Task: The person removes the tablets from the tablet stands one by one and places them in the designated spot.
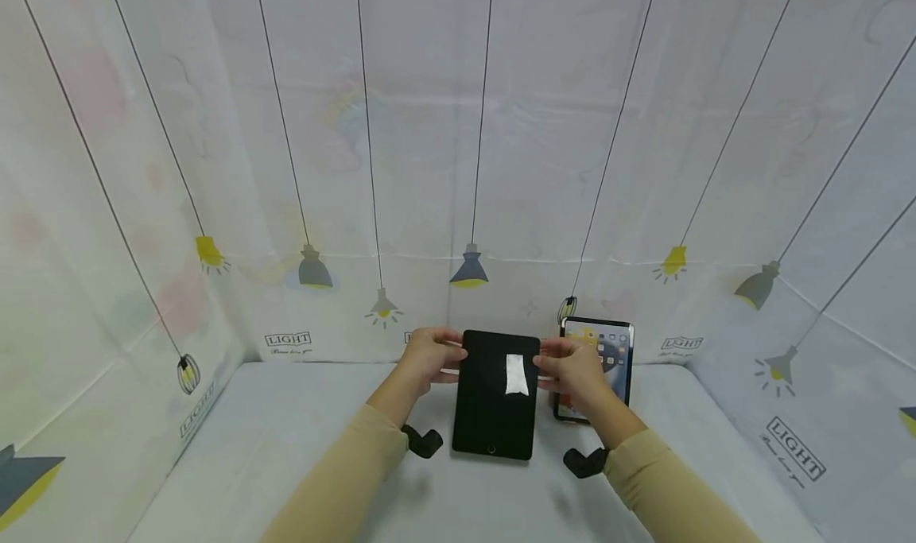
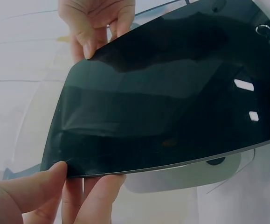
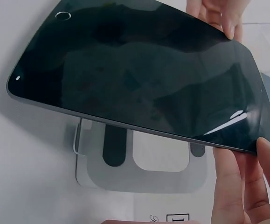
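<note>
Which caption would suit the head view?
Left hand and right hand hold a dark tablet; an icon-filled screen shows behind the right hand.

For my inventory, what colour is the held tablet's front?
The held tablet's front is black, clearest in the head view.

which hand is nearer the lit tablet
Right. In the head view, the right hand partly covers the lit tablet; the left hand is across the black tablet from it.

Room at left, lit tablet right
</note>
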Motion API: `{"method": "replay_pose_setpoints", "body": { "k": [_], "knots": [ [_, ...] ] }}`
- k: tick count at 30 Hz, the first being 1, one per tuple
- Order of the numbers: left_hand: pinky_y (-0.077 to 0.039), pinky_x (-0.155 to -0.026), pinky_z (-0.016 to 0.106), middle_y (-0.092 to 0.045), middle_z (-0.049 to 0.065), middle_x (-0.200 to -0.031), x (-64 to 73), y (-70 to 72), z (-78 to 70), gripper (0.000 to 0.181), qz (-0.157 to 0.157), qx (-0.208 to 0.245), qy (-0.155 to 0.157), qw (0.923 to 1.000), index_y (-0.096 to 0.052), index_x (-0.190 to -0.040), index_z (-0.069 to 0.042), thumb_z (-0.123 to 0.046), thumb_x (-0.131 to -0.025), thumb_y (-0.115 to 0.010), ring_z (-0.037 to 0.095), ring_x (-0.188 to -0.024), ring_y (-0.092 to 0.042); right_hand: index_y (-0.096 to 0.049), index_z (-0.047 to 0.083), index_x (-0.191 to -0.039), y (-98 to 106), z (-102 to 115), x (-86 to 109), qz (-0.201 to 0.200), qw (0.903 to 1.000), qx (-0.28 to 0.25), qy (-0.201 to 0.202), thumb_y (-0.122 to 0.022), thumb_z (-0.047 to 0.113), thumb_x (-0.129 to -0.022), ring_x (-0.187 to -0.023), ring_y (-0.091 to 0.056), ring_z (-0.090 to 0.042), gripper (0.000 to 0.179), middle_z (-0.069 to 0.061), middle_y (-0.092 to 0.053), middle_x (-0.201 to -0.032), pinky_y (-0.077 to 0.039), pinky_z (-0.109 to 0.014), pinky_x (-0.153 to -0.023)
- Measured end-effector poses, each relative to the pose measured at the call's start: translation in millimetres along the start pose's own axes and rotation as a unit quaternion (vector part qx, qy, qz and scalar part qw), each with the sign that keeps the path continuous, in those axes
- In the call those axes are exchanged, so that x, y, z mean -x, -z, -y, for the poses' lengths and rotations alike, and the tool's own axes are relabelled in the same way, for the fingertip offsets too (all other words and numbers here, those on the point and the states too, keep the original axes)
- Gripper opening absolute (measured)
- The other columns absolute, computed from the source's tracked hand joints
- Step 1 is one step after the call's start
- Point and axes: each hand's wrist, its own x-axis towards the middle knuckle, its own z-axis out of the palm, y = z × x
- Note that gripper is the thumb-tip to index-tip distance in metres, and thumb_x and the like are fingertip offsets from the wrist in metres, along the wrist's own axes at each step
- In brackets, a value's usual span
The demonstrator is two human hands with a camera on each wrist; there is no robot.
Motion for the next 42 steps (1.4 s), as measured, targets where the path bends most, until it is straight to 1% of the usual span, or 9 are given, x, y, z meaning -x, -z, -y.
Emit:
{"method": "replay_pose_setpoints", "body": {
  "k": [5,8,14,18,23,30,33,37,42],
  "knots": [
    [-0.07,-0.081,0.046,-0.077,0.011,-0.108,6.2,2.8,3.5,0.024,0.008,-0.004,0.003,1.0,-0.074,-0.122,-0.006,-0.003,-0.098,-0.074,0.022,-0.087,-0.078,-0.068,0.007,-0.138,-1.7,-3.7,5.4,0.009,0.9999,0.002,-0.014,-0.077,0.009,-0.099,-0.091,-0.076,-0.015,0.04,-0.002,-0.073,-0.109,-0.07,-0.036,-0.077],
    [-0.07,-0.08,0.046,-0.077,0.011,-0.107,9.1,4.7,6.6,0.024,0.015,-0.002,0.007,0.9999,-0.073,-0.121,-0.005,-0.002,-0.097,-0.074,0.022,-0.086,-0.079,-0.068,0.007,-0.138,-2.3,-5.0,9.1,0.016,0.9997,-0.003,-0.02,-0.077,0.008,-0.099,-0.091,-0.076,-0.015,0.04,-0.003,-0.073,-0.109,-0.069,-0.034,-0.077],
    [-0.07,-0.075,0.044,-0.078,0.011,-0.103,13.7,7.4,13.3,0.022,0.021,-0.008,0.01,0.9997,-0.073,-0.118,-0.004,-0.002,-0.096,-0.075,0.021,-0.084,-0.079,-0.069,0.004,-0.134,-4.6,-10.3,15.8,0.028,0.9994,-0.003,-0.022,-0.076,0.006,-0.099,-0.084,-0.077,-0.017,0.036,-0.005,-0.072,-0.105,-0.069,-0.034,-0.074],
    [-0.07,-0.072,0.042,-0.079,0.011,-0.102,17.1,7.3,17.2,0.022,0.019,-0.008,0.013,0.9997,-0.072,-0.118,-0.004,-0.001,-0.095,-0.074,0.02,-0.082,-0.079,-0.068,0.002,-0.133,-5.4,-16.4,17.7,0.033,0.9992,-0.005,-0.021,-0.076,0.005,-0.099,-0.081,-0.076,-0.017,0.035,-0.004,-0.072,-0.102,-0.069,-0.032,-0.071],
    [-0.07,-0.069,0.04,-0.078,0.012,-0.101,22.8,7.3,21.7,0.025,0.014,-0.014,0.016,0.9997,-0.071,-0.119,-0.002,0.001,-0.095,-0.073,0.019,-0.079,-0.078,-0.069,0.001,-0.134,-6.9,-21.6,20.6,0.04,0.9989,-0.011,-0.024,-0.075,0.004,-0.099,-0.083,-0.078,-0.019,0.036,-0.005,-0.073,-0.101,-0.069,-0.034,-0.07],
    [-0.07,-0.068,0.04,-0.077,0.012,-0.101,30.2,9.9,27.8,0.028,0.028,-0.012,0.03,0.9991,-0.07,-0.122,-0.001,0.0,-0.094,-0.074,0.019,-0.079,-0.078,-0.07,0.001,-0.13,-9.8,-26.9,27.8,0.033,0.9984,-0.017,-0.042,-0.076,0.001,-0.096,-0.082,-0.078,-0.02,0.034,-0.006,-0.073,-0.099,-0.069,-0.034,-0.069],
    [-0.069,-0.066,0.039,-0.075,0.009,-0.097,33.0,10.2,30.8,0.027,0.031,-0.01,0.044,0.9985,-0.07,-0.12,-0.002,0.001,-0.094,-0.074,0.019,-0.077,-0.077,-0.07,0.001,-0.13,-11.3,-30.8,31.4,0.031,0.998,-0.019,-0.051,-0.076,0.001,-0.096,-0.082,-0.077,-0.02,0.034,-0.007,-0.073,-0.1,-0.068,-0.033,-0.069],
    [-0.069,-0.063,0.037,-0.074,0.008,-0.091,39.1,9.8,33.5,0.024,0.033,-0.011,0.055,0.9979,-0.069,-0.116,-0.002,0.002,-0.094,-0.074,0.018,-0.074,-0.075,-0.07,0.001,-0.131,-13.0,-35.2,37.3,0.031,0.9976,-0.018,-0.06,-0.075,0.002,-0.097,-0.082,-0.076,-0.019,0.034,-0.007,-0.072,-0.101,-0.068,-0.033,-0.069],
    [-0.068,-0.061,0.035,-0.074,0.006,-0.087,45.2,9.7,38.6,0.023,0.037,-0.007,0.053,0.9979,-0.069,-0.115,-0.001,0.003,-0.093,-0.073,0.017,-0.072,-0.073,-0.07,0.001,-0.13,-14.6,-39.7,42.3,0.034,0.9976,-0.02,-0.058,-0.076,0.003,-0.096,-0.082,-0.076,-0.019,0.034,-0.008,-0.073,-0.102,-0.068,-0.033,-0.069]
  ]
}}
